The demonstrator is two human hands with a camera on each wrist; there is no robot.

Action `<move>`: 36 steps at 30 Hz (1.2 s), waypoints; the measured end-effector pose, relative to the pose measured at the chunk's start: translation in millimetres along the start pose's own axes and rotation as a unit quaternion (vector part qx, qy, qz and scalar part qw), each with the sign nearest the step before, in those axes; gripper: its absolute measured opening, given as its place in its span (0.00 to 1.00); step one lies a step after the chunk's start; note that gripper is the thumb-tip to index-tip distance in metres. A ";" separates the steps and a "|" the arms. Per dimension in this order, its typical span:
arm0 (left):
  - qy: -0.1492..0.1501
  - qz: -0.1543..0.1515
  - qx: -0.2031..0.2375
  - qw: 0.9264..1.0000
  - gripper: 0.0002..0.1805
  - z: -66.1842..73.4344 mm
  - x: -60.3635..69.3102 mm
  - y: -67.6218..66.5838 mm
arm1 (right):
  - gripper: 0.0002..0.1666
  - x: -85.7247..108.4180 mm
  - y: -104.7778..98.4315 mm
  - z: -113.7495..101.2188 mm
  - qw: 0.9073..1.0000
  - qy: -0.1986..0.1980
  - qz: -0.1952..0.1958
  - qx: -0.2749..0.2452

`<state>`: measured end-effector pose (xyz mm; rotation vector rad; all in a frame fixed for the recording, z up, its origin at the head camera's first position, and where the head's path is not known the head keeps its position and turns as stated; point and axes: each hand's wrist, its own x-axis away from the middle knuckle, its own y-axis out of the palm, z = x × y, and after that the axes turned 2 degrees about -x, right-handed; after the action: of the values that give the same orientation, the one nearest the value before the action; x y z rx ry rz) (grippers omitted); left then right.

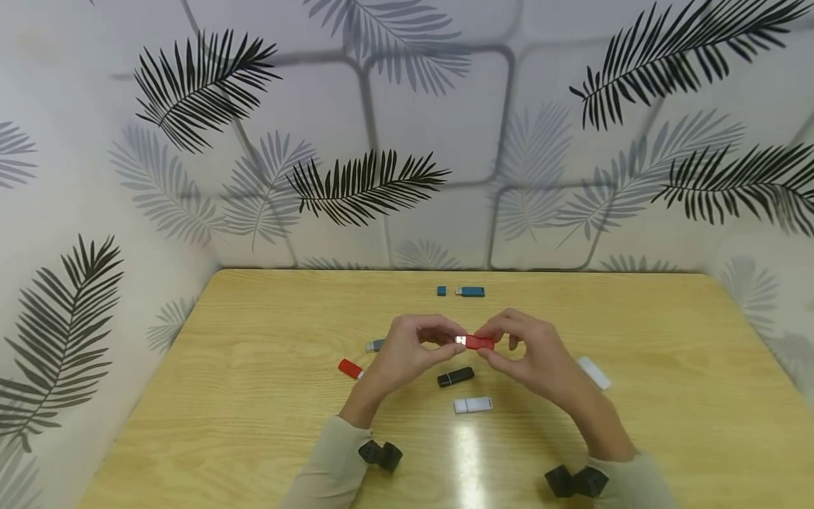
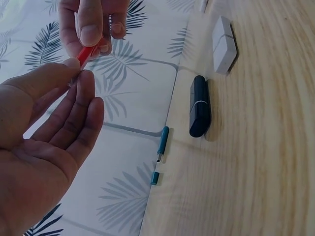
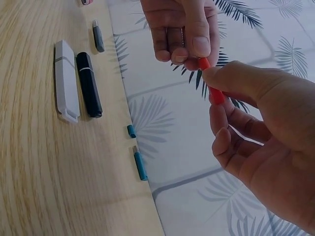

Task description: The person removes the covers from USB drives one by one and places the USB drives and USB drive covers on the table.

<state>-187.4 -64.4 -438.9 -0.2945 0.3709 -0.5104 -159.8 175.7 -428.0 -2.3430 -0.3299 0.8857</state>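
Between both hands, raised over the table, is a red USB stick [image 1: 477,342] with its metal plug showing toward the left. My left hand [image 1: 407,355] pinches the plug end between thumb and fingertips; what exactly lies under those fingertips is hidden. The red body is pinched by my right hand [image 1: 537,353], thumb against forefinger, as the right wrist view also shows. Below the hands lie a black USB stick [image 1: 456,377] and a white USB stick [image 1: 473,405]. A grey-blue USB stick [image 1: 374,346] is partly covered by the left hand.
Near the table's back edge lie a blue USB stick [image 1: 473,291] and its separate blue cap [image 1: 441,290]. Another red stick [image 1: 350,368] is by the left wrist, partly hidden. Beside the right forearm rests a white stick [image 1: 594,372]. The patterned wall [image 1: 439,233] borders the wooden table [image 1: 254,424].
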 end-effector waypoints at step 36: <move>-0.090 0.130 -0.036 0.987 0.08 -37.7 3.2 -21.7 | 0.14 8.6 -1.2 42.5 0.995 0.095 0.029 0.024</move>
<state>-209.5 -91.0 -465.5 -0.3533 0.2480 -0.2117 -181.7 199.5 -456.9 -2.3801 -0.1619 0.6830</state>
